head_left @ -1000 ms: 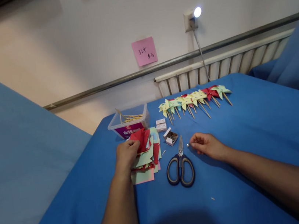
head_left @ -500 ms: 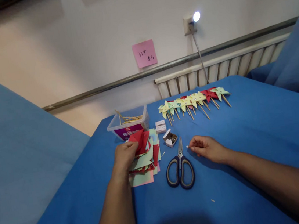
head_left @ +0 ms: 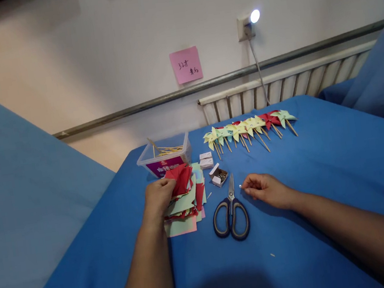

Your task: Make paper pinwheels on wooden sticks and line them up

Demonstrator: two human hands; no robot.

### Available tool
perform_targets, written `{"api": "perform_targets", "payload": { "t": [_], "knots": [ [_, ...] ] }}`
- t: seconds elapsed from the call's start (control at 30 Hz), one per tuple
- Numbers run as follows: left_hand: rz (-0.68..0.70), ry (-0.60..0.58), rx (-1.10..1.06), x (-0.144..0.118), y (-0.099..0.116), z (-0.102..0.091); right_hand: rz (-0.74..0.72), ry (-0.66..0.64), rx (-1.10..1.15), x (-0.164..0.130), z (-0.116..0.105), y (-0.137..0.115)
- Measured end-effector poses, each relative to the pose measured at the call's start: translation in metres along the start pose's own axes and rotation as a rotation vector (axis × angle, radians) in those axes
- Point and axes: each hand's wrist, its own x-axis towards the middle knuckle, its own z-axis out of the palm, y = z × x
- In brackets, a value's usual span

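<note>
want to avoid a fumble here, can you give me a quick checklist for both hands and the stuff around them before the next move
1. Red paper gripped by the left hand: ok, pinched at its edge.
2. Red paper lifted clear of the paper stack: cannot tell from this angle.
3. Small shiny piece held by the right hand: ok, at the fingertips.
4. Scissors out of both hands: ok, lying on the blue cloth between them.
5. Small open box upright: ok, metallic bits visible inside.
6. Cloth free of scraps: not ok, a pale sliver lies nearer the camera than the scissors.
</note>
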Motion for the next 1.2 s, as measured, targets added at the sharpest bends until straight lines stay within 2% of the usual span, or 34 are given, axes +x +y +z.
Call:
{"api": "perform_targets", "payload": {
  "t": [0.23,0.3,0.47,0.6,0.97,1.2],
  "knots": [
    [0.064,0.116,0.081,-0.001,0.004,-0.003,-0.004,-0.014,-0.02,0.0,-0.001,0.001],
    [0.075,0.092,0.135,-0.001,0.005,-0.002,-0.007,-0.017,-0.02,0.0,-0.001,0.001],
    [0.106,-0.062,0.422,-0.005,0.009,0.006,-0.004,-0.018,-0.052,0.0,-0.001,0.001],
    [0.115,-0.081,0.552,-0.009,0.012,0.009,-0.003,-0.04,-0.048,0.0,-0.001,0.002],
    [0.163,-0.058,0.503,-0.012,0.012,0.009,-0.013,-0.036,-0.045,0.0,-0.002,0.002],
    [0.141,-0.088,0.42,-0.01,0.012,0.009,-0.017,-0.037,-0.05,0.0,-0.002,0.004]
  ]
}}
